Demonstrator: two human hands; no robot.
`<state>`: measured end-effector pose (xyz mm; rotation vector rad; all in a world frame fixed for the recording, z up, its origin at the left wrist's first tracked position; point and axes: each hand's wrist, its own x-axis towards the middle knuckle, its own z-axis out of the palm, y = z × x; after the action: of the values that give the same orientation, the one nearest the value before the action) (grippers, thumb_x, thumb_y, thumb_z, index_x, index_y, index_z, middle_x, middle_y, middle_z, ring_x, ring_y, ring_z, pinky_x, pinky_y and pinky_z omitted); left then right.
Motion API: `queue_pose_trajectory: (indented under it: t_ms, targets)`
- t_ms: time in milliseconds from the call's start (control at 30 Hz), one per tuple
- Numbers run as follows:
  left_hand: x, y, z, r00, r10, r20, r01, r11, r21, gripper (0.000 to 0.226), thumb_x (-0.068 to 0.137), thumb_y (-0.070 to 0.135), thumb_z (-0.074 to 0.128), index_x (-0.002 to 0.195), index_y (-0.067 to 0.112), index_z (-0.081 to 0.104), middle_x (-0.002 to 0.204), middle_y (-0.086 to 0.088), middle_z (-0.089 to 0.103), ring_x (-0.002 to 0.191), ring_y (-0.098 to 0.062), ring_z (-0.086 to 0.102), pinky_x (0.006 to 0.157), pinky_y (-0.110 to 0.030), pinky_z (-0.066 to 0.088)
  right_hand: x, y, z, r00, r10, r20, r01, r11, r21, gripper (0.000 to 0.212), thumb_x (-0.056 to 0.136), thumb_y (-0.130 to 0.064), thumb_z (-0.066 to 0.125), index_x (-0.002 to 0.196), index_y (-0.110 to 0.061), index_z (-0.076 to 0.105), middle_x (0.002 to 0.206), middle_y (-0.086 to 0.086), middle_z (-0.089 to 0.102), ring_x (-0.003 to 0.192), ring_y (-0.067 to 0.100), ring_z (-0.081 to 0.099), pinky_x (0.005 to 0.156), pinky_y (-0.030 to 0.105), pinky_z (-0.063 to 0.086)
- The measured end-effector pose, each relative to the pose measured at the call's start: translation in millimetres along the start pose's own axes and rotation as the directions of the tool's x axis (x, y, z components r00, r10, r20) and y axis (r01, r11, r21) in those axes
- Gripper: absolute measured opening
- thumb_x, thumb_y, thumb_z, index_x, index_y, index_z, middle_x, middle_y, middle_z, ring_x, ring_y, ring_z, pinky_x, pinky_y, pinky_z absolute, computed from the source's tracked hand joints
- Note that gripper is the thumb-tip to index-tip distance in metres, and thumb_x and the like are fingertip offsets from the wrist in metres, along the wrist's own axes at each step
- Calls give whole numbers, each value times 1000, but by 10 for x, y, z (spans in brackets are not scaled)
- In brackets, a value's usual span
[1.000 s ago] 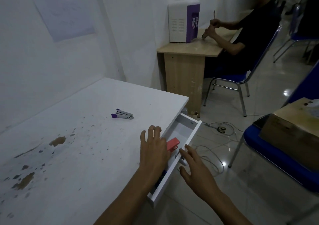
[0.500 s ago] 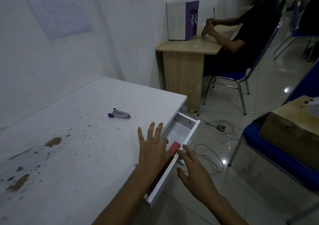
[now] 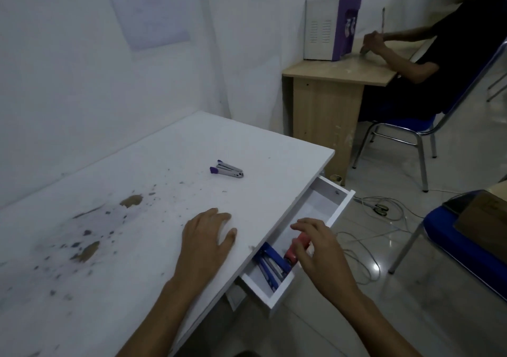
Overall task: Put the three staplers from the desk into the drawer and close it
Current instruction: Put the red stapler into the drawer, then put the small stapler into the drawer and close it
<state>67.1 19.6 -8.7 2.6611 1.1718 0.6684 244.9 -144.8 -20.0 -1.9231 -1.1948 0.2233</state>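
On the white worktop (image 3: 115, 247) the left hand (image 3: 205, 236) lies flat, fingers spread, holding nothing. At its 12 o'clock, well apart, sits the purple stapler (image 3: 226, 169). At 3 o'clock, over the open drawer (image 3: 338, 206), the right hand (image 3: 319, 249) curls loosely above the red stapler (image 3: 295, 249), beside the blue stapler (image 3: 271, 265); grip unclear.
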Motion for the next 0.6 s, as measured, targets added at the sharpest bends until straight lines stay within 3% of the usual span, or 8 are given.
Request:
queue_pose_trajectory:
  t_ms: [133,333,433,600]
  targets:
    - [-17,41,-20,999,-19,-31,18,999,-38,50,84,55,40,123,26,53,132,-1,55,125,-17,44,108,-36,28,204,-296,188,994,-99,51,98,994,38,25,91,-33,54,115,-26,58,123,-7,57,103,1,49,91,19,42]
    - [8,-4,-7,999,-31,-39,30,999,-45,40,88,47,46,122,27,52,131,2,54,125,-14,41,108,-35,27,850,-633,437,982,-173,77,170,985,43,31,90,-32,56,119,-22,57,119,-1,58,102,9,52,91,30,47]
    - [25,5,14,998,-43,-42,41,998,-45,39,87,47,45,119,26,52,129,0,54,122,-17,43,106,-36,30,1269,-702,613,987,-132,92,131,991,8,37,89,-31,57,124,-16,54,127,7,56,110,21,55,92,32,44]
    - [31,-15,63,996,-64,-58,62,998,-32,36,86,47,45,116,28,52,125,1,55,117,-16,45,102,-35,32,1766,-667,918,994,3,111,13,989,-150,50,90,-31,55,134,-12,42,133,14,49,120,31,45,95,41,42]
